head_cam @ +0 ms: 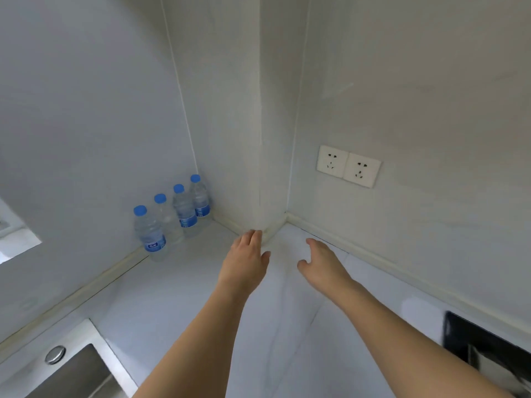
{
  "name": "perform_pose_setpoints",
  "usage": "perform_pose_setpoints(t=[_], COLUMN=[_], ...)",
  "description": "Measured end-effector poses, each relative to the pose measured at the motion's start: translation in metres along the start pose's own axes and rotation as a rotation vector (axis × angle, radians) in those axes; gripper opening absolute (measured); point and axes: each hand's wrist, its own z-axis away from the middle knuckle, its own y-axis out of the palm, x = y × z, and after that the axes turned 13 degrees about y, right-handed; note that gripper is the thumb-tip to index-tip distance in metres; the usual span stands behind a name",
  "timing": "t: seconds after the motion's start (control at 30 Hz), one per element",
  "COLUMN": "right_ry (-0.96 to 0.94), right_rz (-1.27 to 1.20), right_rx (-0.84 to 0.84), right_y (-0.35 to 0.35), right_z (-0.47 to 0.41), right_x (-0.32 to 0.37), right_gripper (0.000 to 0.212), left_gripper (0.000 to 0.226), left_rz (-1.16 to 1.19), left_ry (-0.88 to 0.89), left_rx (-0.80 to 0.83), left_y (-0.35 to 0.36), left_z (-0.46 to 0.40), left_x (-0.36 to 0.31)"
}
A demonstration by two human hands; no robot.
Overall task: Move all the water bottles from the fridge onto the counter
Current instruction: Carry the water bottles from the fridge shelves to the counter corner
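Several clear water bottles with blue caps and blue labels stand upright in a row on the white counter, against the left wall near the corner. My left hand reaches out over the counter with straight fingers, to the right of the bottles and apart from them; it holds nothing. My right hand stretches forward beside it with relaxed fingers, also holding nothing. The fridge is out of view.
A steel sink with a round fitting sits at the bottom left. A double wall socket is on the right wall. A black appliance stands at the counter's right edge. A wall pillar juts out at the corner.
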Motion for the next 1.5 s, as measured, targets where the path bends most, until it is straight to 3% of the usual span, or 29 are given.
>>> perform_pose_setpoints(t=[0.17,0.33,0.53,0.8,1.13,1.5], right_ry=[0.086,0.247,0.416,0.590,0.886,1.196], right_rz=[0.024,0.030,-0.023,-0.073,-0.132,-0.160], right_rx=[-0.114,-0.224,-0.377,-0.579,-0.819,-0.933], right_y=[-0.036,-0.069,-0.104,-0.154,-0.190,-0.177], right_z=[0.029,0.055,0.101,0.204,0.413,0.657], right_x=[-0.052,-0.099,-0.151,-0.229,-0.353,-0.460], right_gripper=[0.051,0.058,0.051,0.063,0.057,0.061], left_gripper=[0.057,0.058,0.056,0.056,0.056,0.055], left_rz=[-0.005,-0.002,-0.019,0.045,0.111,0.227], left_ry=[0.187,0.392,0.663,0.951,1.335,1.664], left_rx=[0.113,0.166,0.252,0.275,0.316,0.357], left_y=[0.026,0.049,0.076,0.088,0.116,0.148], left_z=[-0.015,-0.042,-0.056,-0.029,0.119,0.327], left_x=[-0.058,-0.113,-0.185,-0.320,-0.527,-0.711])
